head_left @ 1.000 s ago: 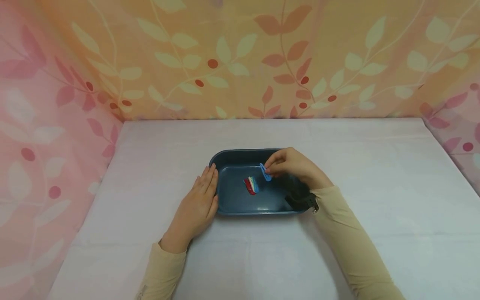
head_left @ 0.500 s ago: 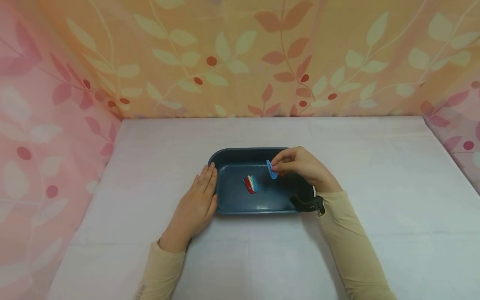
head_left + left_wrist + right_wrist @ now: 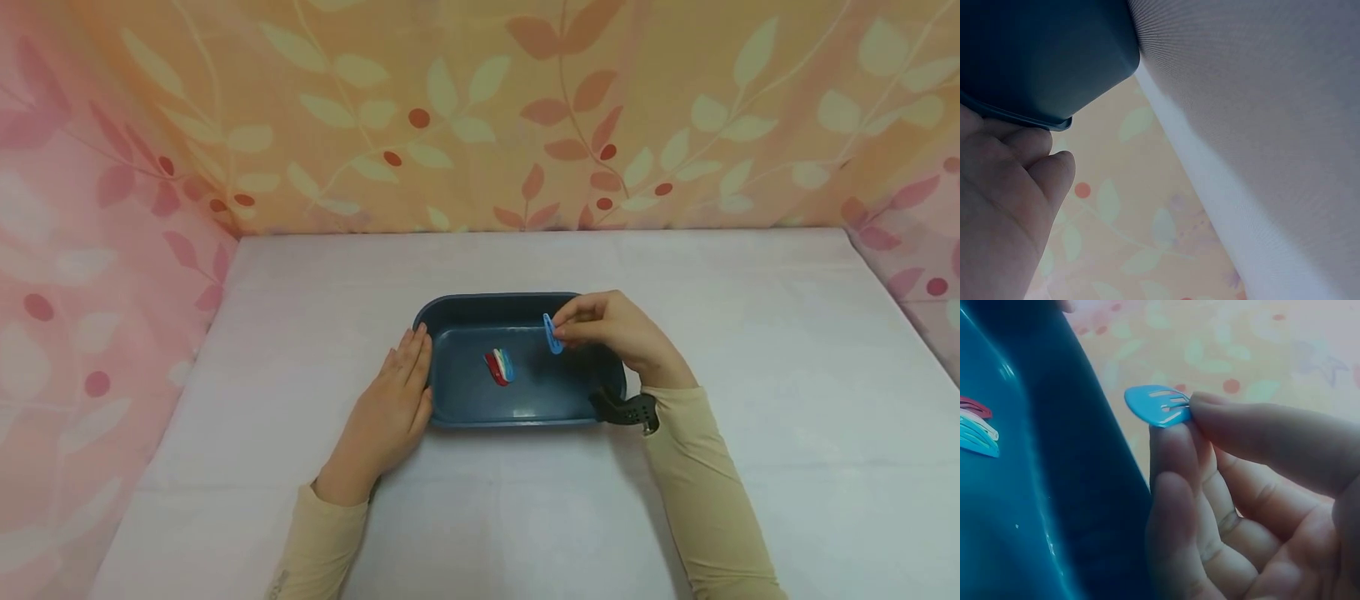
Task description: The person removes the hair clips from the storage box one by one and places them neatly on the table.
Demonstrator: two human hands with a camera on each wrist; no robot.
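Note:
Between thumb and fingertips my right hand (image 3: 622, 333) pinches a blue snap hair clip (image 3: 553, 334), held above the right part of a dark blue tray (image 3: 525, 422). The right wrist view shows this hair clip (image 3: 1159, 406) close up, its wide end pointing away from the fingers. On the tray floor, left of that hand, lies a small row of hair clips (image 3: 499, 367) in red, white and blue, side by side. My left hand (image 3: 386, 412) rests with straight fingers against the tray's left rim; in the left wrist view its fingertips touch the underside of the rim (image 3: 1022, 119).
The tray stands on a white-covered table (image 3: 495, 517). A patterned orange curtain (image 3: 465, 117) hangs behind the table's far edge, with pink cloth (image 3: 105, 333) along the left side. A black strap (image 3: 633, 411) is round the right wrist.
My right hand has moved a little to the right, carrying the blue hair clip away from the row of clips. The left hand stays at the tray's rim.

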